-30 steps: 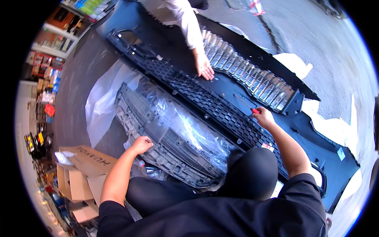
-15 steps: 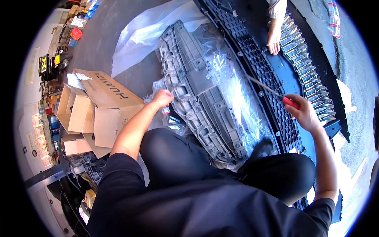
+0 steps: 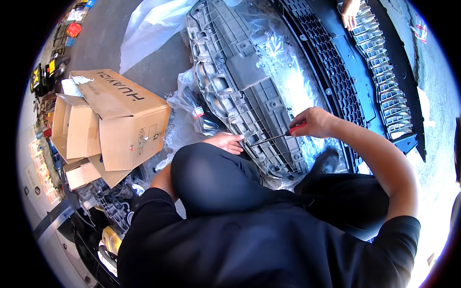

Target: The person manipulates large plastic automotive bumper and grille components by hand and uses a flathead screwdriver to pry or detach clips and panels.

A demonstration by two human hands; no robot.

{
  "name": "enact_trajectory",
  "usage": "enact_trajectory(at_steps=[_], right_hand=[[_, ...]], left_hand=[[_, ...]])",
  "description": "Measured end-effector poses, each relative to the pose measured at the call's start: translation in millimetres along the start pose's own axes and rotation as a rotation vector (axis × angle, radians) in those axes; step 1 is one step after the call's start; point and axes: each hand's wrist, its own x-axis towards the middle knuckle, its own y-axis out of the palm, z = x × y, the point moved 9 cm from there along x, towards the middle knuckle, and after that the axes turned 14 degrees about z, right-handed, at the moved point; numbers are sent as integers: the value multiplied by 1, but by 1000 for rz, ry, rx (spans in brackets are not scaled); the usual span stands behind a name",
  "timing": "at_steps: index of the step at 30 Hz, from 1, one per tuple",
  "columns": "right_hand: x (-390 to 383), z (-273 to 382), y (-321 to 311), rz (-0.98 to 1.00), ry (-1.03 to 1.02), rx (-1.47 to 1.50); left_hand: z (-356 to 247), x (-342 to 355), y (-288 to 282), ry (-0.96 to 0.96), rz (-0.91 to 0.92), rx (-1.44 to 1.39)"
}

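A long grey ribbed plastic car part [image 3: 247,67] lies on clear plastic wrap [image 3: 278,53] in front of my knees. My right hand [image 3: 312,122] grips a screwdriver [image 3: 273,139] by its red and black handle. Its shaft points left across the part's near section, with the tip close to my left fingers. My left hand [image 3: 225,142] is at the part's left edge, beside my raised knee. Its fingers are drawn together in a pinch; whatever they hold is too small or hidden to name.
Right of the part lie a black honeycomb grille [image 3: 326,53] and a panel with chrome slats [image 3: 386,77]. Another person's hand [image 3: 350,12] touches the chrome slats' far end. An open cardboard box [image 3: 129,125] stands left, near a small clear bag [image 3: 198,113].
My right hand has brought the screwdriver left, over the grey part. My left hand has come nearer along its edge. The other person's hand has shifted onto the chrome slats. My view has shifted.
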Motion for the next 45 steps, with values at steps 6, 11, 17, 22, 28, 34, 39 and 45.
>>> enact_trajectory(at_steps=[6,11,17,22,28,34,39,45], right_hand=[[38,-28,15,-43,-21,112],[55,-40,9,-50,-30,181],[74,-61,14,-22,-14,308],[82,-64,14,-8,-36,311],[80,-64,7,-14,-55,324],[86,-66,11,-34,-89,327],[90,-64,13,-27,-110,343],[86,-60,11,-39,-84,276]], left_hand=[[-8,23,-8,249,16,-43],[0,5,-37,346,-366,333],[-17,-38,13,954,-674,917],[-22,-40,24,922,-758,960],[-26,-44,30,930,-821,1021],[-26,-42,32,914,-821,1013],[-25,-41,30,881,-816,1036],[-22,-37,26,863,-826,1036]])
